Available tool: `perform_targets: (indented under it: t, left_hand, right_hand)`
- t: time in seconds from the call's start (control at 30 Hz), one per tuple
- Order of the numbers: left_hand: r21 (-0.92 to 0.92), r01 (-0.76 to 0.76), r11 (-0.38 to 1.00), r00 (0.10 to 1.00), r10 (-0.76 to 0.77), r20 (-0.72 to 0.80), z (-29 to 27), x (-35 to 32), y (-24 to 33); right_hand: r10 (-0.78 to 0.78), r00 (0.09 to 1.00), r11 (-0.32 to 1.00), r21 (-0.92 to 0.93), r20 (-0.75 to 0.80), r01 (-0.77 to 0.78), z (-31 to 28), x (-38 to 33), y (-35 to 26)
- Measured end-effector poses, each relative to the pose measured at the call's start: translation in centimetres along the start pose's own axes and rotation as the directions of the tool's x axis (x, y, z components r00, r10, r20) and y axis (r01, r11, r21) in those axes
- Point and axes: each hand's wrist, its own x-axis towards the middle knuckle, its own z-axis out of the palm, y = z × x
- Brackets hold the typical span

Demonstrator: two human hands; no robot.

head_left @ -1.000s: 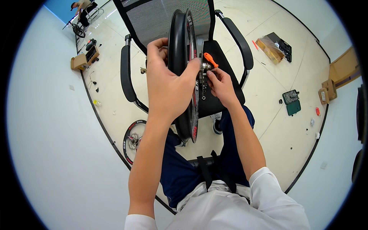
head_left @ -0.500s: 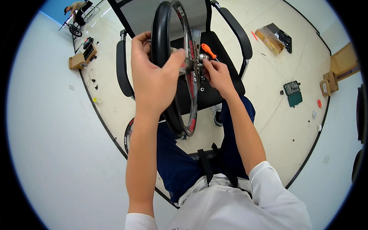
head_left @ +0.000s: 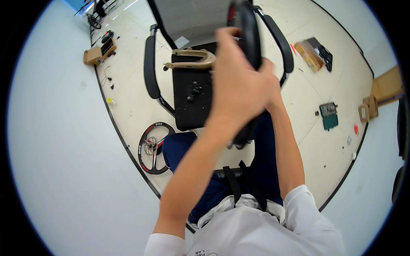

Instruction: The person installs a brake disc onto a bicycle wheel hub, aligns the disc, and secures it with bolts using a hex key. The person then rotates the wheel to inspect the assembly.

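Observation:
In front of me a small black-tyred bike wheel [head_left: 251,36] is held up on edge over the right side of the chair seat. My left hand [head_left: 239,81] grips it, with fingers on one side of the tyre and the thumb on the other. Close behind it is my right hand [head_left: 272,87], near the wheel's lower part; its fingers are hidden behind my left hand and smeared by motion. A tan forked bike frame part [head_left: 198,62] lies on the black chair seat [head_left: 183,115]. Nearer to me on the seat are small black parts [head_left: 194,90].
A second wheel [head_left: 146,162] with a metal disc lies on the floor left of my leg. Armrests [head_left: 150,68] flank the seat. On the floor to the right are a green tool case [head_left: 329,121] and an open carton [head_left: 311,57]. Another box [head_left: 102,55] stands far left.
Both hands and the wheel have swung right, and the wheel has turned. The tan part and small black parts have come into sight; the orange screwdriver is now hidden. My view has shifted.

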Motion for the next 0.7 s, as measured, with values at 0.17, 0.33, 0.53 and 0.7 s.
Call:
perform_targets:
  t: [0.17,0.33,0.53,0.7]
  left_hand:
    - [-0.031,-0.177,0.984,0.981,0.174,-0.089,4.3,-1.8,-0.8]
    - [0.061,-0.170,0.984,0.978,0.176,-0.112,4.5,-2.0,-0.8]
    - [0.100,-0.172,0.980,0.976,0.183,-0.116,4.4,-2.2,-0.9]
    - [0.013,-0.106,0.994,0.993,0.106,-0.042,1.3,-0.9,-1.2]
  right_hand:
    - [0.069,0.997,0.998,-0.017,0.029,-0.068,-1.8,0.1,-0.4]
    - [0.116,0.991,0.993,-0.036,0.064,-0.114,-1.7,0.1,0.2]
    - [0.147,0.984,0.987,-0.086,0.099,-0.139,-1.3,0.4,0.2]
    - [0.154,0.982,0.981,-0.133,0.113,-0.138,-1.5,0.2,0.0]
